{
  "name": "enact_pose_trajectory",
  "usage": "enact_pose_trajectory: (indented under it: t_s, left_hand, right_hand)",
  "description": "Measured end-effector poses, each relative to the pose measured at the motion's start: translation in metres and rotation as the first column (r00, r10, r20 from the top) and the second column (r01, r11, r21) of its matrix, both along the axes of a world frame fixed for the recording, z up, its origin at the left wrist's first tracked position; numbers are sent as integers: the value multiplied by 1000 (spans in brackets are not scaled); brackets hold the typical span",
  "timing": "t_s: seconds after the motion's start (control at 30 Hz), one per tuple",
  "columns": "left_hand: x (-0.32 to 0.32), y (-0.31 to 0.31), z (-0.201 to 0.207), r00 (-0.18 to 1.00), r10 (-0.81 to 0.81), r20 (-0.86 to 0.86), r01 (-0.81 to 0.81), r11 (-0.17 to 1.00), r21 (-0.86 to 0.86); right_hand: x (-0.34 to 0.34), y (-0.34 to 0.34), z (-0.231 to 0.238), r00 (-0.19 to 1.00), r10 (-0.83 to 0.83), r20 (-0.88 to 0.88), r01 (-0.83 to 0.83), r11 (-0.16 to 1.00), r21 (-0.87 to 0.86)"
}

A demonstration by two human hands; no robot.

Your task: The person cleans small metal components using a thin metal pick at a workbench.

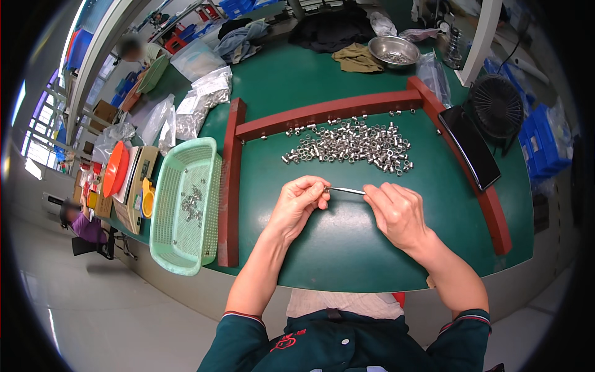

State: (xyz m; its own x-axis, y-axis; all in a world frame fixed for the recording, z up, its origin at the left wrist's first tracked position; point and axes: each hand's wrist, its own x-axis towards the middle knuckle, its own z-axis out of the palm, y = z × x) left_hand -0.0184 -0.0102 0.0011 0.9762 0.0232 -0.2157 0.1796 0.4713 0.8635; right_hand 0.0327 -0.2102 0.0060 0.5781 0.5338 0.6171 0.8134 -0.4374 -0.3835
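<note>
1. Covering most of the view was a green table (347,248), fenced by a red wooden frame (230,186).
2. At the left lay a green basket (167,204) with a few metal pieces.
3. Farther off was a pile of small metal rings (350,146).
4. Nearer, the left hand (297,204) pinched one end of a thin metal rod (347,191).
5. The right hand (400,214) gripped the other end.

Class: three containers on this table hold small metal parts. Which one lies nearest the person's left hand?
The pale green mesh basket, just past the red rail beside the left hand; the steel bowl and clear bags sit farther back.
</note>
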Motion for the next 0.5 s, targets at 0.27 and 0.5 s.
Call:
enact_pose_trajectory:
  t_s: [0.27,0.5]
  left_hand:
    - [0,-2,2,1000,12,-20,-11,1000,24]
    - [-1,-3,1,998,61,31,-63,996,67]
  right_hand:
    - [1,0,-2,998,-2,56,2,1000,-12]
    - [-8,4,-11,980,31,-197,-20,998,61]
